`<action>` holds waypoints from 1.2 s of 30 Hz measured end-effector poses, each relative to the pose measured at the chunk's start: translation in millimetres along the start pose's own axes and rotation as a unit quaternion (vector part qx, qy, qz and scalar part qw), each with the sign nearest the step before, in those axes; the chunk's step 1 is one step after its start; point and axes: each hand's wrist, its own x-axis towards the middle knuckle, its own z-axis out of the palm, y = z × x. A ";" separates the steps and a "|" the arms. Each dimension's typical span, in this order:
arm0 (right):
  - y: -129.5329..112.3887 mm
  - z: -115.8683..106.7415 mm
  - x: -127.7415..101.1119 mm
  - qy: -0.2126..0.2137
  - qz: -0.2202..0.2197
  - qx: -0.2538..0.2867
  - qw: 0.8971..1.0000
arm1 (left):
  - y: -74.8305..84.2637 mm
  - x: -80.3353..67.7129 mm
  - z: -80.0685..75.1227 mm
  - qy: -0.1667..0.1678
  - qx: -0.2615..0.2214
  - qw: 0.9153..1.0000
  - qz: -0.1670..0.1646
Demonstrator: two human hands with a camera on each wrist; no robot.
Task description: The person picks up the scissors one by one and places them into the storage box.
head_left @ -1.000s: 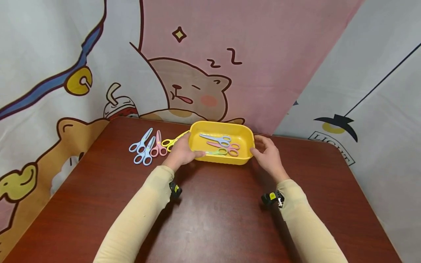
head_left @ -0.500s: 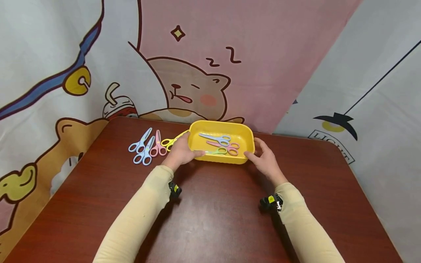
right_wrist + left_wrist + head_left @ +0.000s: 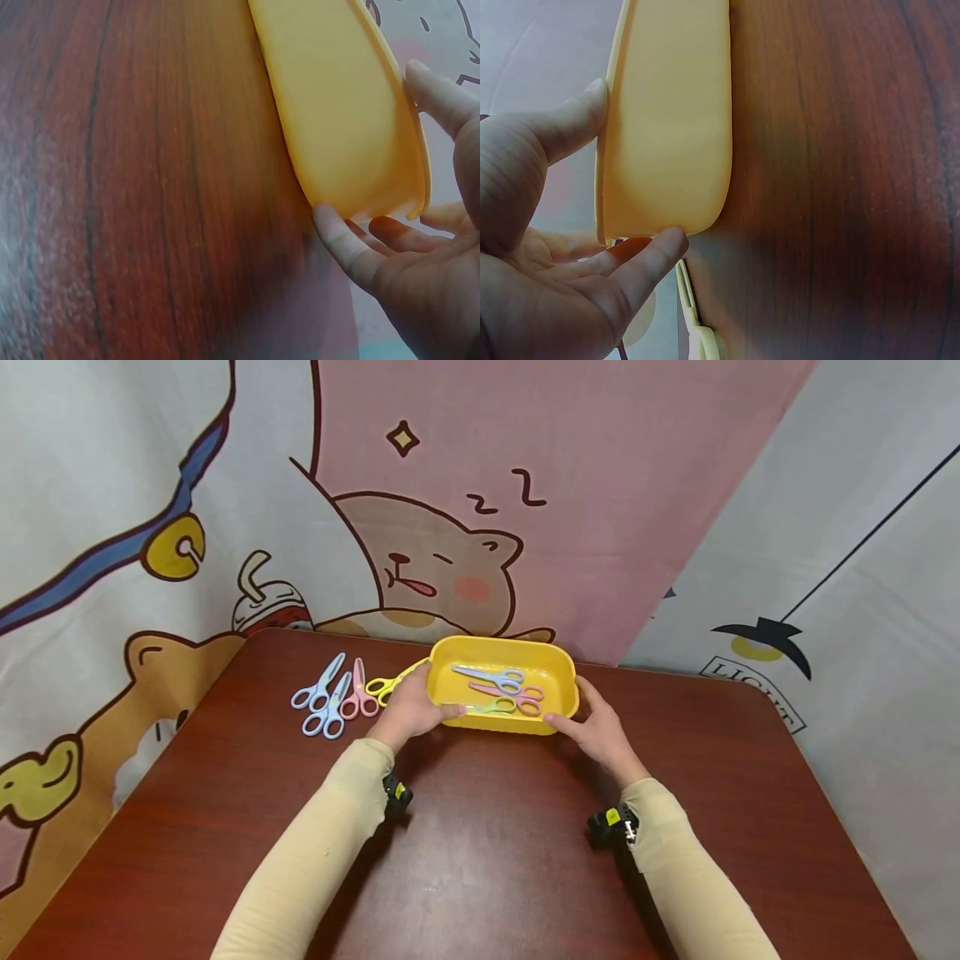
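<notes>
Presently, yellow tray from the head view: on the worktop, clamped at one end by the left hand and at the other by the right hand.
Loose scissors inside: likely to slide if tipped by an uneven lift.
Yellow scissors from the left wrist: just beside the fingers, at risk of snagging from a sideways sweep.
Tray end from the right wrist: pinched between thumb and fingers; could slip from too light a hold.
</notes>
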 end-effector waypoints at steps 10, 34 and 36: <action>-2.7 3.1 0.7 0.004 0.020 -0.002 1.000 | -1.0 0.6 -1.1 -0.005 0.003 1.000 -0.001; -13.6 2.6 -4.0 -0.026 0.046 -0.025 0.998 | -3.4 1.3 -3.4 -0.012 -0.005 1.000 0.007; -13.5 1.5 -4.5 -0.029 0.048 -0.028 0.998 | -3.6 1.5 -2.5 -0.013 -0.004 1.000 0.013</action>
